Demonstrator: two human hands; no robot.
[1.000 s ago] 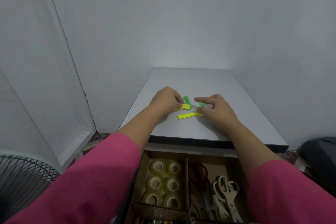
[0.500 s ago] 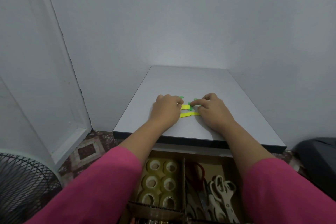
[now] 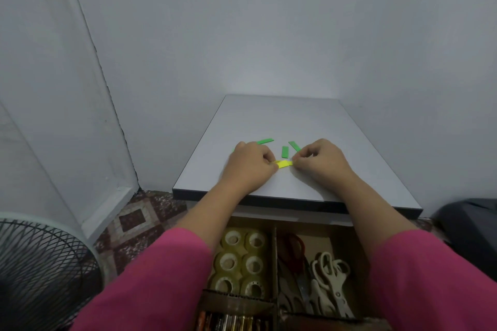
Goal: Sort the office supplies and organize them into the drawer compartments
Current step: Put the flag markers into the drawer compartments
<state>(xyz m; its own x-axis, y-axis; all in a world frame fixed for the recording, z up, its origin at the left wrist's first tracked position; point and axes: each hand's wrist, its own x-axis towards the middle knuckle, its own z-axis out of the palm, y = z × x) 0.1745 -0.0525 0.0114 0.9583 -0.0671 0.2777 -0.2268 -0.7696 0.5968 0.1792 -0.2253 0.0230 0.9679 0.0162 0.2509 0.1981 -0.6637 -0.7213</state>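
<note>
Since the moment before, both hands have drawn back toward the near edge of the table, the yellow strips are gathered into one short bundle between them, and three green strips that were mostly under the fingers now lie uncovered beyond the knuckles.

The left hand [image 3: 248,162] lies knuckles up with its fingers curled, and its fingertips pinch the left end of the yellow strips [image 3: 283,163]. The right hand [image 3: 321,160] mirrors it, fingers curled, thumb and forefinger pinching the right end of the same bundle. The bundle lies low over the tabletop between the two hands; whether it touches the surface cannot be told.

Just beyond the left hand's knuckles lies one green strip [image 3: 265,141], roughly crosswise. Beyond the gap between the hands a second green strip [image 3: 285,152] points away from the person, and a third green strip [image 3: 294,146] lies slanted just past the right hand's forefinger. All three lie flat on the grey table [image 3: 295,115], apart from one another.

Behind the wrists, below the table's near edge, the open drawer [image 3: 349,234] shows under the forearms. Its compartment on the left-hand side holds tape rolls [image 3: 242,260] in two rows; the one on the right-hand side holds scissors [image 3: 326,277], white-handled ones and a red-handled pair. Pink sleeves [image 3: 161,277] cover both upper forearms. Far out to the left of the left arm stands a fan grille [image 3: 40,271] on a patterned floor.
</note>
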